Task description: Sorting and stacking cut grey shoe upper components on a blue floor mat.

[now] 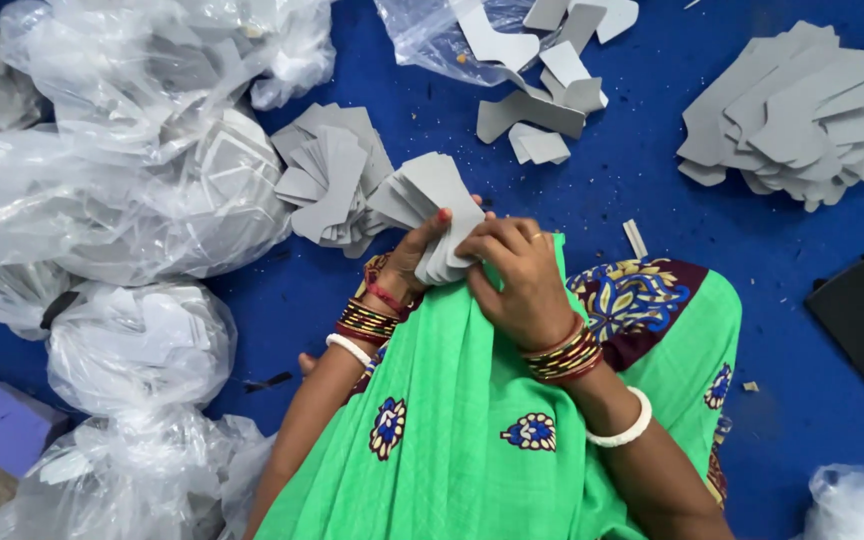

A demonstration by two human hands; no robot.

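Both hands meet over the lap: left hand (407, 262) closed around the base of a fanned stack of grey cut pieces (432, 205), right hand (517, 275) curled over the stack's lower edge, fingers pinching the front pieces. Stack sits just above the green cloth (452, 400) on the lap, tilted up and away from the body.

Risks, as a judgement:
- Stack is already splayed like a fan; a looser left grip could let pieces slide out onto the blue floor (652, 190).
- Loose pile of same grey pieces (327, 175) lies just beside the held stack, nearly touching; dropped pieces would mix in and any count or sort gets lost.
- Right fingers cover several thin edges; two pieces could stick and go as one.
- Clear plastic bags of pieces (142, 190) crowd the left side, near the left elbow, so a swing could knock them.
- Second grey pile (802, 100) sits well apart at upper right, a long reach.
- Bangles on both wrists may snag cloth.
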